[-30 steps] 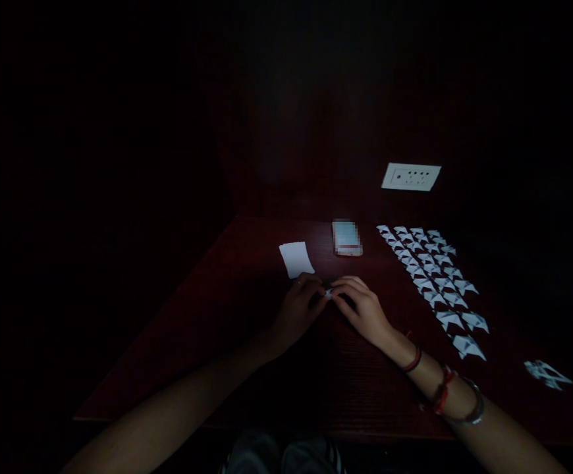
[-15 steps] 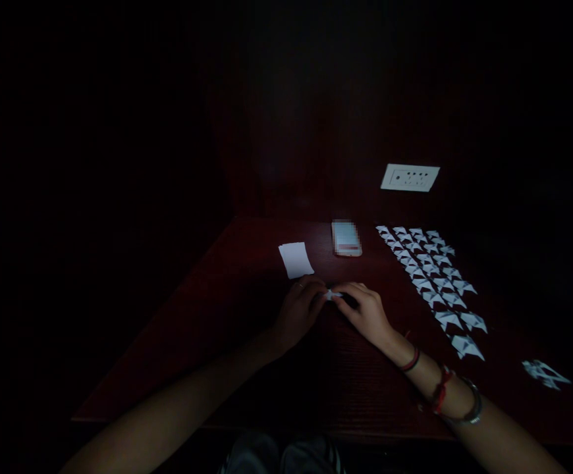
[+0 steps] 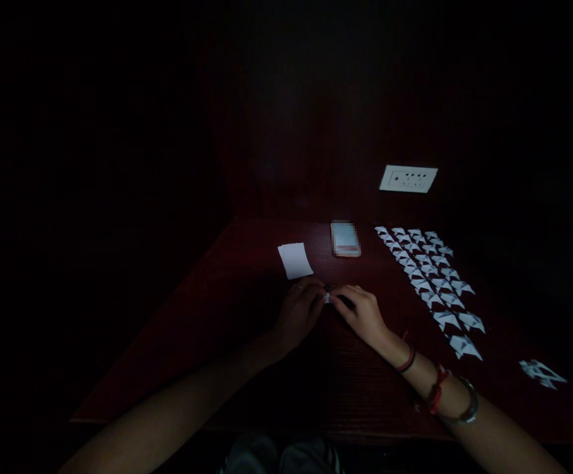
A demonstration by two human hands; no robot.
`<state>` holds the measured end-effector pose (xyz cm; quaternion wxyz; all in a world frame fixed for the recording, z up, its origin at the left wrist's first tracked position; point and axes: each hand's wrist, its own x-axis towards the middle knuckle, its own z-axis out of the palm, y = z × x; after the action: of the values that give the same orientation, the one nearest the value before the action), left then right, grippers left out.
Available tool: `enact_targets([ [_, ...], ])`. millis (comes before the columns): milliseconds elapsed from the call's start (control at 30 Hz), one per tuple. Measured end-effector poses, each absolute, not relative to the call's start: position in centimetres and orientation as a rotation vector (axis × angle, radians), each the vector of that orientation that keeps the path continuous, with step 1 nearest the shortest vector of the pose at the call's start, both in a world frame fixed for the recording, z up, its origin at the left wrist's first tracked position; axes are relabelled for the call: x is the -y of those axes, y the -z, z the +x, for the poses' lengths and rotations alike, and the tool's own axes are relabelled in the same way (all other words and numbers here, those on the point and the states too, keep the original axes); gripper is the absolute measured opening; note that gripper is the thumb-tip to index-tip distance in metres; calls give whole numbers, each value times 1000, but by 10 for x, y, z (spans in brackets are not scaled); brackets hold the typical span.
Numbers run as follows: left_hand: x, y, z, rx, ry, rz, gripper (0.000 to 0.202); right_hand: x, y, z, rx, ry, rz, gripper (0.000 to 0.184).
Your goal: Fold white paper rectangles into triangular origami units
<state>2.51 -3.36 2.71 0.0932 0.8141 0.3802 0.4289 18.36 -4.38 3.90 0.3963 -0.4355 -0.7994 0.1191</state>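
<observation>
My left hand (image 3: 299, 313) and my right hand (image 3: 360, 313) meet fingertip to fingertip on the dark red table (image 3: 227, 316). Both pinch a small folded white paper piece (image 3: 327, 297), of which only a sliver shows between the fingers. A ring shows on my left hand. My right wrist wears red cords and a metal bangle. A blank white paper slip (image 3: 295, 260) lies just beyond my left hand.
Several folded white paper pieces (image 3: 429, 273) lie in two rows at the right, with one more piece (image 3: 541, 373) at the far right. A phone (image 3: 346, 239) lies behind my hands. A white wall socket (image 3: 408, 178) sits on the dark back panel.
My hands stay together on the paper piece; the fingers have shifted slightly and less of the white paper shows than half a second ago.
</observation>
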Motion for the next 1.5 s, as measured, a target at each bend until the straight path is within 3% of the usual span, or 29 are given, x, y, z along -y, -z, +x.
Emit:
enact_targets([
  [1233,28,-30,22,-1098,-1206,2143,11,41,-41,189,2047,-414,-1111,13],
  [1500,28,-35,23,-1032,-1011,2247,9,41,-42,190,2102,-407,-1156,18],
])
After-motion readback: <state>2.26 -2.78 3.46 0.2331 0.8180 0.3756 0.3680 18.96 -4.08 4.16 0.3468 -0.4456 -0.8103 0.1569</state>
